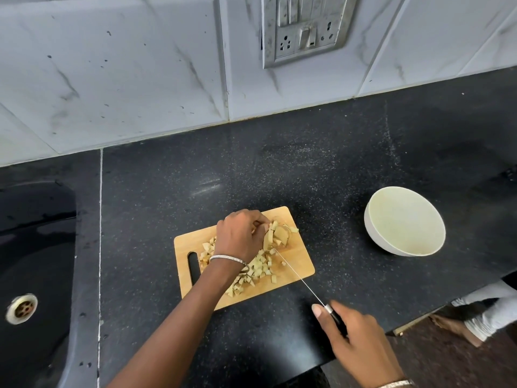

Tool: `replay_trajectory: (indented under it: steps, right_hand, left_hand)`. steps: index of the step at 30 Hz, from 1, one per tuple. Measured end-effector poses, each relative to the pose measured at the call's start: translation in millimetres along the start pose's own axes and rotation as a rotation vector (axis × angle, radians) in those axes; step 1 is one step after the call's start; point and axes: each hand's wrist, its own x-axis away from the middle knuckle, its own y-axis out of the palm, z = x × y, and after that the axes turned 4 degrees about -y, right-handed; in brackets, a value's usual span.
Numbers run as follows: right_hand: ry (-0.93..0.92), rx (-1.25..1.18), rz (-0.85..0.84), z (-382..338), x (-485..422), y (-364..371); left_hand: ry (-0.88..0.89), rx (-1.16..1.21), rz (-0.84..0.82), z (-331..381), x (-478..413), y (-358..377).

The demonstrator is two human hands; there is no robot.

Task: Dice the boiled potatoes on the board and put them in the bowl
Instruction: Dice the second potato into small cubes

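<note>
pale boiled potato slices [275, 236] are pointing lengthwise away (left hand [237, 236] pinching them); right hand [355, 340] is gripping a slim black-handled knife [329, 309] angled diagonally at them.

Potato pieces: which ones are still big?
The slices the left hand holds at the board's far end; the nearer heap is small cubes.

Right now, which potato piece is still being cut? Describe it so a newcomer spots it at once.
On the black counter, find the wooden board left of the white bowl. At its far end the left hand holds a potato chunk, the knife tip at it. It is the one big, sliced lump; the rest are small loose cubes.
</note>
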Motion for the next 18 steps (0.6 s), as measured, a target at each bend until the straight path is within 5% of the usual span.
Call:
replay_trajectory:
  steps: [7, 18]
  right_hand:
    - [-0.007, -0.001, 0.059, 11.0, -5.0, -0.7]
    - [0.023, 0.008, 0.047, 2.9, -9.3, 7.9]
  left_hand:
    - [-0.076, -0.119, -0.058, 1.1, 19.9, -8.2]
    - [-0.039, -0.225, 0.114, 7.7, 24.3, 11.2]
